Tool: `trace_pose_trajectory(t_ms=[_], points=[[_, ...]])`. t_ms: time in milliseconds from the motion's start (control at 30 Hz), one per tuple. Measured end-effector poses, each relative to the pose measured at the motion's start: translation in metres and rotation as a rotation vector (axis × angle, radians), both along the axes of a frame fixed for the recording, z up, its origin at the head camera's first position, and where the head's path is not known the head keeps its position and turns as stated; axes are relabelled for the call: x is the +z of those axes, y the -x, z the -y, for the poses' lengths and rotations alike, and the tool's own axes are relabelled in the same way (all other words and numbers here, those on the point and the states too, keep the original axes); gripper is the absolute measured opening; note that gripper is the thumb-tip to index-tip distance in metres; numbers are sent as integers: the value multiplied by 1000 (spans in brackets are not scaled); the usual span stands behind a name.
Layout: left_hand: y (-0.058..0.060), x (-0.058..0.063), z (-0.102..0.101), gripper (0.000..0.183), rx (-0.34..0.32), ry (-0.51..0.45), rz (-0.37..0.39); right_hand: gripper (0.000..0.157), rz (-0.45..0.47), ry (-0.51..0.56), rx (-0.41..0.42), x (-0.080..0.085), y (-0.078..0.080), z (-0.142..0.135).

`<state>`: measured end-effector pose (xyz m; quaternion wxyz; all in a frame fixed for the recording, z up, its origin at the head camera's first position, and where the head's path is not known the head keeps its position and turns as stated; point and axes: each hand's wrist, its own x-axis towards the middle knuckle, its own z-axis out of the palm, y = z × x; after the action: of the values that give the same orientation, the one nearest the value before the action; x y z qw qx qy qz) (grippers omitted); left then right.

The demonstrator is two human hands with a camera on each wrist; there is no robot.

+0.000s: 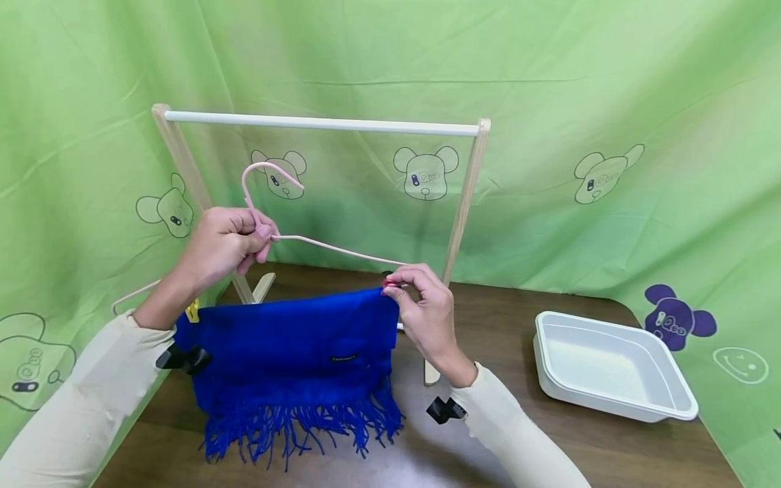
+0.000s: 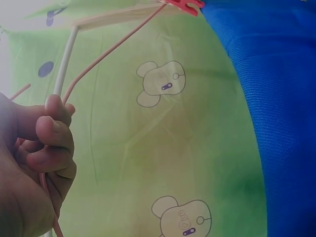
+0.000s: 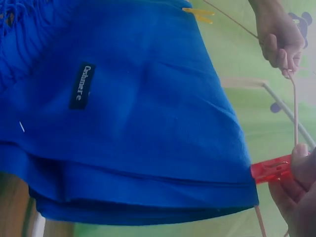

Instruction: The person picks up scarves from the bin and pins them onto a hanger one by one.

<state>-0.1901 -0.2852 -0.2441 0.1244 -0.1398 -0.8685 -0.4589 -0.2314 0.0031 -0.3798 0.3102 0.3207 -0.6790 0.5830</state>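
Observation:
A pink wire hanger point(image 1: 342, 249) is held up before the rack, and my left hand point(image 1: 234, 237) grips it just below the hook. From it hangs a folded blue scarf point(image 1: 293, 346) with a fringe and a dark label. My right hand point(image 1: 427, 308) pinches a red clothespin point(image 3: 271, 169) at the scarf's right top corner. In the right wrist view that clothespin meets the scarf's edge next to the hanger wire. Toward the scarf's left end sits a yellow clothespin point(image 1: 192, 310), partly behind my left forearm.
Behind the hanger stands a rack with a white bar point(image 1: 323, 123) and wooden posts point(image 1: 466, 196). A white plastic basin point(image 1: 610, 403) rests at the right on the brown table point(image 1: 488, 434). Green curtain point(image 1: 549, 61) with bear drawings surrounds the table.

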Motion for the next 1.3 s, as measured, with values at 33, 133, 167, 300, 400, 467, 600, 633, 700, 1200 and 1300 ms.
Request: trace_pose_trajectory(t_ms=[33,133,167,300,400,467,600,633,700,1200,1300], points=[[0,0,-1,32,-3,-5,-4,13,5,11,6,-1,0,1],[-1,1,-3,31,-16,-26,-12,11,19,28,24,-2,1,2],[-2,1,-3,30,-19,-31,-14,10,22,29,23,-3,1,2],[-5,1,-7,31,-33,-38,-31,9,20,26,12,-5,3,2],[-8,1,-10,32,-50,-37,-41,9,-9,-8,-35,-4,4,2],[-9,1,-13,32,-61,-41,-45,10,-28,-38,-79,-4,4,2],[-10,-1,-17,29,-73,-42,-39,14,-57,-84,-172,-8,4,4],[-9,-2,-17,28,-73,-40,-36,16,-56,-87,-187,-9,4,4],[-10,-3,-18,25,-66,-25,-32,20,-64,-92,-217,-12,3,4],[-8,-8,-13,22,-5,1,-69,17,-197,-33,-296,-24,-16,-7],[-7,-7,-11,21,4,-13,-72,13,-211,-21,-271,-25,-20,-11]])
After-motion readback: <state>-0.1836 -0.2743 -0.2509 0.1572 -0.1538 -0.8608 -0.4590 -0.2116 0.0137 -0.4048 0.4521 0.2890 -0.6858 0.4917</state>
